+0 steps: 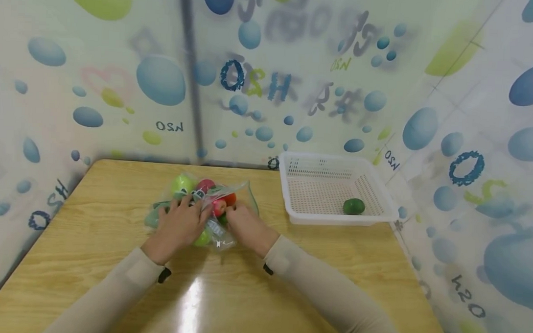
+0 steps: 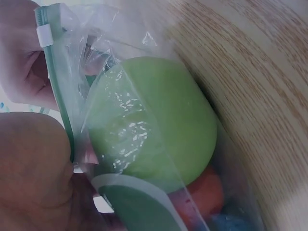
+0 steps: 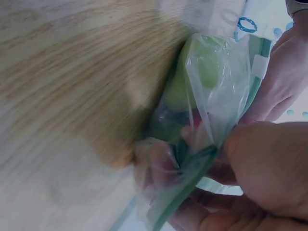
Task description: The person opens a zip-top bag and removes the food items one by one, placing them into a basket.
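Observation:
A clear zip bag [image 1: 216, 228] with a green zip edge and a white slider lies on the table, full of round fruit or vegetables. Inside show a light green round fruit [image 2: 159, 120], a red one [image 1: 205, 185] and an orange-red one [image 1: 229, 199]. My left hand [image 1: 176, 227] lies over the bag's left side and holds it near the zip edge. On the right, my right hand [image 1: 248, 227] grips the bag at its mouth, fingers curled; some of its fingers [image 3: 163, 161] show through the plastic. Dark green by these fingers is too blurred to identify.
A white perforated plastic basket [image 1: 291, 216] stands at the table's back right, holding a dark green oval fruit [image 1: 354, 206]. Patterned walls [image 1: 251, 112] rise behind and to the right of the wooden table [image 1: 91, 258].

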Available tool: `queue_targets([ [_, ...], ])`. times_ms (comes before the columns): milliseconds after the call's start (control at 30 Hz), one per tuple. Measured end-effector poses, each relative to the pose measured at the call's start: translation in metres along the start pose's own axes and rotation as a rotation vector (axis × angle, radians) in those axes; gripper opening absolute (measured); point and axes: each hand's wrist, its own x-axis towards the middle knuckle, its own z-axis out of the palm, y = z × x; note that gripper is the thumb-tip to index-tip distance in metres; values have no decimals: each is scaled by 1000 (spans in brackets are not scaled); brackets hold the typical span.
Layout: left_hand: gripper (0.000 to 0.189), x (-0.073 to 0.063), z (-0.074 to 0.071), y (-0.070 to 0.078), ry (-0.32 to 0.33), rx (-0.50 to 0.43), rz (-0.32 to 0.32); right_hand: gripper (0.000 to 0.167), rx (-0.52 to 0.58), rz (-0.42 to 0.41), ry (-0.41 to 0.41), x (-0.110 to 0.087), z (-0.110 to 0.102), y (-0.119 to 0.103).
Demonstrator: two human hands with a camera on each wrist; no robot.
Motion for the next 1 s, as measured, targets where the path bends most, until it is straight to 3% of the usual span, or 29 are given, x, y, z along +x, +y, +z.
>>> queue_targets([
  [100, 74, -1, 0, -1, 0, -8, -5, 32, 42, 14, 59, 6, 26, 12],
  [167, 74, -1, 0, -1, 0, -10, -8, 33, 55, 47, 61, 7, 30, 15],
  [333, 75, -1, 0, -1, 8, -12, -3, 38, 39, 110, -29, -1, -3, 1],
  [433, 75, 0, 1, -1, 22, -6, 13, 45, 32, 118, -34, -9, -22, -6],
  [800, 76, 0, 2, 1, 2, -9, 19, 43, 67, 148, -8, -22, -43, -5],
  [1000, 73, 1, 3, 3, -3, 1, 17, 37, -68, 119, -10, -36, -68, -3],
])
